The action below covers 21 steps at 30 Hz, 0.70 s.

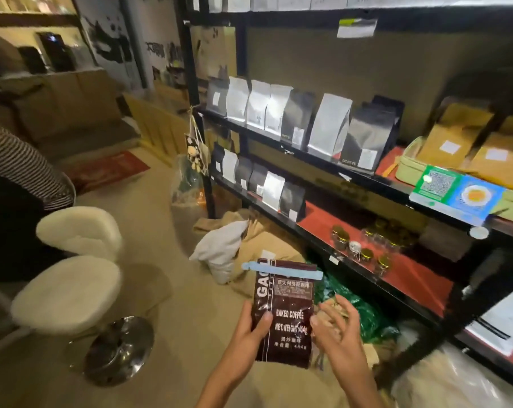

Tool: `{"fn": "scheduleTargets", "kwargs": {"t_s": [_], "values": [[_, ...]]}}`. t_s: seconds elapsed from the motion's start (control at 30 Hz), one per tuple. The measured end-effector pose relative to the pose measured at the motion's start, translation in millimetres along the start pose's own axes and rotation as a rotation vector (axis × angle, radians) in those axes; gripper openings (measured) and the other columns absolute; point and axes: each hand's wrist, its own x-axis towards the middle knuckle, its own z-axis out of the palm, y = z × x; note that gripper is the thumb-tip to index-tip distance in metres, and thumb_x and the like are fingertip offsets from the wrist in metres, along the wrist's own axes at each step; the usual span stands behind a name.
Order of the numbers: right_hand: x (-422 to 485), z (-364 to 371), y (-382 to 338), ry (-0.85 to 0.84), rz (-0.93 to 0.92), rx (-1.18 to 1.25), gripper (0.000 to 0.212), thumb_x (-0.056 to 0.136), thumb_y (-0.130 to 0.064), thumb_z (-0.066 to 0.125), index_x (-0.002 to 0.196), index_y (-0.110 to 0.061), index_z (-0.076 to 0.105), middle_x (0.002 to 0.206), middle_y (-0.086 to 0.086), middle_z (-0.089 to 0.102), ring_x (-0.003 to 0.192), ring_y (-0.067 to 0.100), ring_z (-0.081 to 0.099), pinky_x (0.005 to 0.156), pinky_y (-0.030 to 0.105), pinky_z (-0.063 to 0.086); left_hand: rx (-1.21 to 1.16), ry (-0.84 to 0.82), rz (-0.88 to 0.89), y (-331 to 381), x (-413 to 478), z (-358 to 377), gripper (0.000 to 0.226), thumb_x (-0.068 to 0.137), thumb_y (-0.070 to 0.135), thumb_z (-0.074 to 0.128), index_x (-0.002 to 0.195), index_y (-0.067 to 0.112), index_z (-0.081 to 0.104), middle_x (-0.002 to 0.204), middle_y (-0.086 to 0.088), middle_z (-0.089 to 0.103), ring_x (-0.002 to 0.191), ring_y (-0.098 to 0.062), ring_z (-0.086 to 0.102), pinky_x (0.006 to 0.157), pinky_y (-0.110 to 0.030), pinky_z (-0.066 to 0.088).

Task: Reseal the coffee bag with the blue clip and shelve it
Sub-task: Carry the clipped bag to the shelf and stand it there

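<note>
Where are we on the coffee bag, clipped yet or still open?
Clipping looks done: the blue clip sits across the top of the coffee bag. In hand: the left hand holds the bag upright; the right hand is open beside it. Left: shelving it on the black rack.

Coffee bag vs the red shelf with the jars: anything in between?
Head view: the coffee bag, held up in the left hand, hangs over green plastic bags on the floor; these lie between it and the red shelf.
</note>
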Motion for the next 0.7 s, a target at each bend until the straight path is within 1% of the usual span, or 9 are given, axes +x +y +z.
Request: {"fn": "scheduleTargets", "kwargs": {"t_s": [0.1, 0.23, 0.37, 0.43, 0.47, 0.5, 0.57, 0.63, 0.7], "values": [[70, -10, -19, 0.12, -0.041, -0.076, 0.088, 0.071, -0.047, 0.067, 0.146, -0.04, 0.022, 0.131, -0.012, 0.046, 0.11, 0.017, 0.056, 0.076, 0.032, 0.05, 0.126, -0.086, 0.025, 7, 72, -10, 0.047, 0.078, 0.046, 0.073, 0.12, 0.037, 0.053, 0.116, 0.004, 0.072, 0.106, -0.02, 0.069, 0.079, -0.029, 0.058], [187, -18, -36, 0.166, -0.141, -0.154, 0.06, 0.081, -0.043, 0.065, 0.135, -0.045, 0.038, 0.128, -0.021, 0.051, 0.109, -0.005, 0.053, 0.073, 0.017, 0.046, 0.293, -0.225, -0.02, 23, 186, -25, 0.06, 0.076, 0.043, 0.076, 0.127, 0.029, 0.048, 0.119, -0.001, 0.071, 0.112, -0.024, 0.066, 0.095, -0.043, 0.053], [287, -19, -62, -0.023, -0.109, -0.37, 0.033, 0.086, -0.041, 0.065, 0.114, -0.054, 0.053, 0.116, -0.028, 0.059, 0.097, -0.017, 0.059, 0.068, 0.009, 0.051, 0.254, -0.332, -0.113, 47, 292, -23, 0.041, 0.089, 0.011, 0.061, 0.125, 0.02, 0.044, 0.122, 0.005, 0.064, 0.102, 0.0, 0.067, 0.079, -0.018, 0.054], [323, -17, -73, -0.068, -0.1, -0.528, 0.025, 0.087, -0.049, 0.062, 0.108, -0.062, 0.054, 0.107, -0.04, 0.057, 0.093, -0.016, 0.059, 0.074, 0.011, 0.049, 0.266, -0.403, -0.137, 61, 336, -23, 0.042, 0.097, -0.002, 0.052, 0.129, 0.02, 0.037, 0.122, 0.016, 0.049, 0.091, 0.024, 0.059, 0.073, -0.001, 0.047], [343, -15, -78, -0.058, -0.101, -0.586, 0.026, 0.086, -0.054, 0.061, 0.106, -0.067, 0.052, 0.1, -0.046, 0.056, 0.093, -0.02, 0.057, 0.074, 0.009, 0.046, 0.306, -0.412, -0.145, 68, 363, -24, 0.044, 0.097, -0.004, 0.05, 0.132, 0.017, 0.035, 0.121, 0.016, 0.047, 0.087, 0.029, 0.055, 0.07, 0.005, 0.042], [358, -12, -82, -0.041, -0.114, -0.652, 0.026, 0.084, -0.057, 0.06, 0.105, -0.069, 0.051, 0.093, -0.051, 0.054, 0.09, -0.024, 0.054, 0.072, 0.005, 0.043, 0.34, -0.411, -0.147, 74, 383, -26, 0.046, 0.096, -0.004, 0.05, 0.136, 0.013, 0.034, 0.125, 0.01, 0.049, 0.091, 0.025, 0.055, 0.071, 0.006, 0.039], [386, -4, -87, 0.023, -0.129, -0.782, 0.027, 0.083, -0.054, 0.063, 0.108, -0.059, 0.057, 0.084, -0.051, 0.053, 0.086, -0.027, 0.053, 0.071, 0.001, 0.042, 0.419, -0.44, -0.142, 83, 424, -29, 0.055, 0.097, 0.001, 0.051, 0.144, 0.015, 0.025, 0.139, 0.002, 0.045, 0.11, 0.013, 0.048, 0.084, 0.006, 0.034], [416, 5, -86, 0.134, -0.126, -0.851, 0.032, 0.082, -0.054, 0.065, 0.113, -0.046, 0.062, 0.091, -0.044, 0.057, 0.094, -0.018, 0.058, 0.077, 0.006, 0.043, 0.525, -0.508, -0.075, 76, 469, -35, 0.056, 0.098, 0.005, 0.052, 0.142, 0.022, 0.023, 0.141, 0.001, 0.043, 0.125, -0.001, 0.044, 0.102, -0.006, 0.03], [436, 14, -81, 0.177, -0.115, -0.895, 0.035, 0.081, -0.055, 0.063, 0.114, -0.042, 0.062, 0.099, -0.038, 0.063, 0.099, -0.014, 0.059, 0.079, 0.012, 0.046, 0.678, -0.577, 0.069, 63, 511, -41, 0.055, 0.098, 0.015, 0.054, 0.146, 0.019, 0.027, 0.144, -0.003, 0.042, 0.134, -0.015, 0.04, 0.107, -0.016, 0.028]]}}
